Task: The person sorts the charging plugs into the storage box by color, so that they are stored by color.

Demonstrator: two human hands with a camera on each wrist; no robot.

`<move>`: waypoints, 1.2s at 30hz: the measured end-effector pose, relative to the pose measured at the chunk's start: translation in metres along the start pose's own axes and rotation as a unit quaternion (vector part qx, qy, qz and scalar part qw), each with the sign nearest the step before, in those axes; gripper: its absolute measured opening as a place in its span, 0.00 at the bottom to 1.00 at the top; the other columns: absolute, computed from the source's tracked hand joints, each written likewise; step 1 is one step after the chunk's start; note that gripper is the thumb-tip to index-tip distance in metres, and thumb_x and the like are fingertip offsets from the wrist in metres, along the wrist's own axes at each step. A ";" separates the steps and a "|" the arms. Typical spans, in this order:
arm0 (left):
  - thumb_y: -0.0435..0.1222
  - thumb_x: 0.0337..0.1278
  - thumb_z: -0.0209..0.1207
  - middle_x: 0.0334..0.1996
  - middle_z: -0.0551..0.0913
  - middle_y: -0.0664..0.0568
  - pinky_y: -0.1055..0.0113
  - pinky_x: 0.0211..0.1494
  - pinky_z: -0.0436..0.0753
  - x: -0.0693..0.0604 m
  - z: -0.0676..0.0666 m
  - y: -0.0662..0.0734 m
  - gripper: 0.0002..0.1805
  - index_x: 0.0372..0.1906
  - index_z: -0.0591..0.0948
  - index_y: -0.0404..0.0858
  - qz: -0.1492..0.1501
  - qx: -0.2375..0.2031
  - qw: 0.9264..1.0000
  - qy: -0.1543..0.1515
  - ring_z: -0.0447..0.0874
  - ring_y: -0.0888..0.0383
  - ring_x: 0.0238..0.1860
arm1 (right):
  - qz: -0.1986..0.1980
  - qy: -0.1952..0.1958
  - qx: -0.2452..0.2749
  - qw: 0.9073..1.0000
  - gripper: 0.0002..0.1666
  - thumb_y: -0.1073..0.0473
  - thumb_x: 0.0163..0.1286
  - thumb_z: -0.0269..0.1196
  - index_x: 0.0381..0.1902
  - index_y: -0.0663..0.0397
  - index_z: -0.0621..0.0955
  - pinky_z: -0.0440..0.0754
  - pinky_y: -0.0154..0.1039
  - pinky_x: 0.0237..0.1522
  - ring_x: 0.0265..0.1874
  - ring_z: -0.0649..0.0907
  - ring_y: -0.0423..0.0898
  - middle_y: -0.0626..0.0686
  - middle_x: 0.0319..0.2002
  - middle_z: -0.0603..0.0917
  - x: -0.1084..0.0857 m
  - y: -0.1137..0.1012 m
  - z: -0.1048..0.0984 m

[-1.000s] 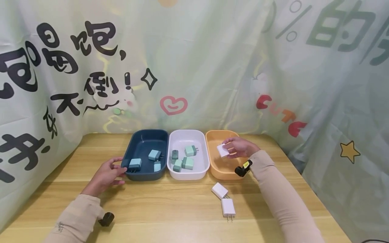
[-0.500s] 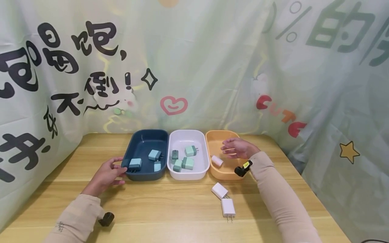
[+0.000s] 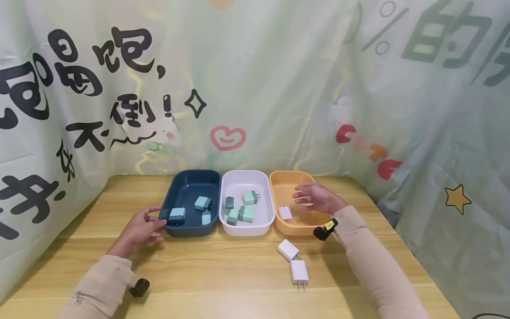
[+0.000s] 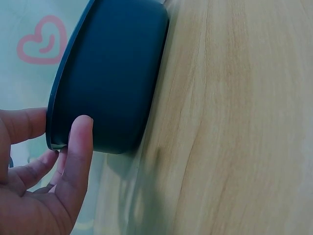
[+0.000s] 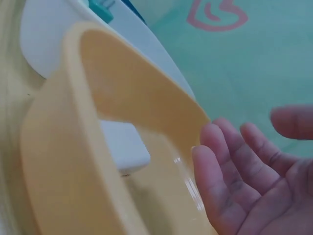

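Note:
At the near left corner of the dark blue tray [image 3: 191, 188], my left hand [image 3: 137, 232] holds the edge. In the left wrist view the thumb [image 4: 80, 132] lies on the tray's outer wall and another finger touches the rim. Over the right side of the orange tray [image 3: 280, 179], my right hand [image 3: 318, 198] hovers with loosely bent fingers and nothing in them. A white charger plug [image 3: 284, 213] lies inside the orange tray, near its left wall, apart from the hand; the right wrist view also shows this white plug [image 5: 124, 147].
Between the two trays stands a white tray [image 3: 247, 177] with several green charger plugs [image 3: 246, 214]. Light blue plugs [image 3: 177, 215] lie in the dark blue tray. Two white plugs [image 3: 299, 271] touch on the wooden table [image 3: 207, 283] in front. A printed curtain [image 3: 279, 88] hangs behind.
My right hand has let go of the white charger plug, which dropped into the orange tray and settled upright-looking near its left wall. The hand has drifted slightly right. My left hand stays put.

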State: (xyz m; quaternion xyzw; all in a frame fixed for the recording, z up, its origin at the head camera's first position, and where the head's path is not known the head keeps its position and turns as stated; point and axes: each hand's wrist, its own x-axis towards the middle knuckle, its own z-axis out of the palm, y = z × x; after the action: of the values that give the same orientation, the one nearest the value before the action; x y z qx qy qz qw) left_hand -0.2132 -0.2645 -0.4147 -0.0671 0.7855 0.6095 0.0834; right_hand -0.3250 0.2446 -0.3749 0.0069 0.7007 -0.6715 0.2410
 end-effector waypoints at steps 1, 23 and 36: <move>0.30 0.69 0.53 0.44 0.66 0.39 0.59 0.38 0.86 0.000 0.000 0.000 0.33 0.73 0.54 0.32 -0.001 -0.001 1.000 0.001 0.78 0.46 0.43 | 0.001 0.002 0.007 1.000 0.14 0.58 0.78 0.44 0.55 0.59 0.68 0.82 0.43 0.43 0.37 0.82 0.47 0.52 0.40 0.81 -0.003 0.000 0.000; 0.31 0.70 0.53 0.45 0.66 0.39 0.59 0.39 0.86 -0.002 0.002 0.000 0.32 0.73 0.54 0.33 -0.002 0.002 1.000 0.002 0.78 0.45 0.44 | -0.068 -0.048 -0.030 0.996 0.18 0.55 0.79 0.40 0.47 0.61 0.72 0.84 0.40 0.38 0.36 0.84 0.46 0.52 0.38 0.82 -0.085 0.023 0.018; 0.32 0.70 0.53 0.47 0.66 0.37 0.59 0.39 0.86 -0.002 0.002 0.001 0.33 0.73 0.54 0.33 -0.012 0.012 1.000 0.008 0.77 0.43 0.46 | -0.073 -0.052 -0.156 0.984 0.22 0.56 0.77 0.45 0.49 0.75 0.70 0.83 0.52 0.40 0.35 0.81 0.50 0.59 0.39 0.80 -0.104 0.059 0.037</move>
State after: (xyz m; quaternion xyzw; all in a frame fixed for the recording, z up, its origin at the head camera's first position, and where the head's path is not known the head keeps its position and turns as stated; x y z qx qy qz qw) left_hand -0.2117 -0.2628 -0.4141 -0.0801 0.7924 0.5987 0.0853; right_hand -0.2019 0.2482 -0.3936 -0.1172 0.7819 -0.5693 0.2254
